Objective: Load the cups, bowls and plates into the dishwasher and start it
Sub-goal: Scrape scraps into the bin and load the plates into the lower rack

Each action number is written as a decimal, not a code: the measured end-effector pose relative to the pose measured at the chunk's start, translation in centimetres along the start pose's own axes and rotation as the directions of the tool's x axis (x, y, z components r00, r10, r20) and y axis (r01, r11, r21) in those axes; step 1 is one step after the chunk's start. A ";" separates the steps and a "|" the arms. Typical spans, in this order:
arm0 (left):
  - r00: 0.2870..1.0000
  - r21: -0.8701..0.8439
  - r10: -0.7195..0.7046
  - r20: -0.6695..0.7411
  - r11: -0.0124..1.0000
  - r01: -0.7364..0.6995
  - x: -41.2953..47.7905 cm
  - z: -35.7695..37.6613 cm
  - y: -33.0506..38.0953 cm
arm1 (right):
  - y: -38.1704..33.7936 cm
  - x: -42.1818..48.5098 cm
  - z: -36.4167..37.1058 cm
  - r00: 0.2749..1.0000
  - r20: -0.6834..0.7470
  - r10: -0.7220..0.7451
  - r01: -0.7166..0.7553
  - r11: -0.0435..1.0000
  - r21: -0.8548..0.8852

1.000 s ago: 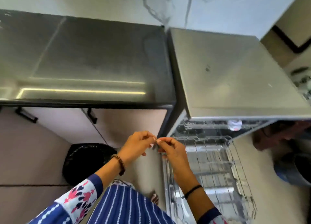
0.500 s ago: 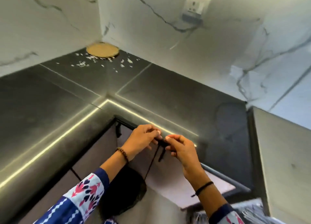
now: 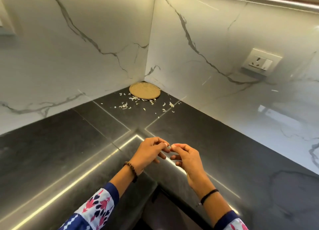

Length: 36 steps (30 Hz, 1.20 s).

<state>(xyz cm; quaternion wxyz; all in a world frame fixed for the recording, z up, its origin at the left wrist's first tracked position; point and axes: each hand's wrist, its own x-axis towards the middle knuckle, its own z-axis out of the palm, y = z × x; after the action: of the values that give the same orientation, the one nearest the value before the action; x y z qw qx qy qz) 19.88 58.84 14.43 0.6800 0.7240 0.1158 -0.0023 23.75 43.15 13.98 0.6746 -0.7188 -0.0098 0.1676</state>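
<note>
No cup, bowl, plate or dishwasher is in the head view now. My left hand and my right hand hover close together above the inner corner of the dark stone counter. Their curled fingertips meet, thumb and forefinger of each pinched toward the other hand. I see nothing held between them; only pale fingernails show where they touch. A beaded bracelet sits on my left wrist and a black band on my right.
A round golden woven mat lies in the far corner of the counter, with several pale scraps scattered in front of it. White marble walls rise behind. A wall socket is at the right. A dark cabinet gap shows below the counter edge.
The view has swung up and left, away from the open dishwasher rack to the counter corner. My hands stay joined at the fingertips throughout.
</note>
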 end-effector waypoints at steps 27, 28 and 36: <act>0.923 0.217 -0.086 -0.374 0.960 0.177 25.2 -10.4 -0.1 | -6.2 32.1 3.9 0.982 0.187 -0.037 0.090 0.954 -0.286; 0.919 0.231 -0.095 -0.383 0.953 0.195 26.5 -11.1 -0.4 | -6.1 33.9 4.4 0.983 0.183 -0.031 0.086 0.951 -0.298; 0.860 0.262 -0.100 -0.500 0.929 0.260 37.0 -16.1 -1.1 | -5.2 46.5 7.2 0.995 0.094 0.029 0.004 0.943 -0.332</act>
<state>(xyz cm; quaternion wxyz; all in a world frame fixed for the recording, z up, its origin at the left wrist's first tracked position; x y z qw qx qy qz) 53.25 80.84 8.56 0.5000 0.7883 0.3462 0.0935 66.94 61.74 8.15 0.5416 -0.8131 -0.0664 0.2027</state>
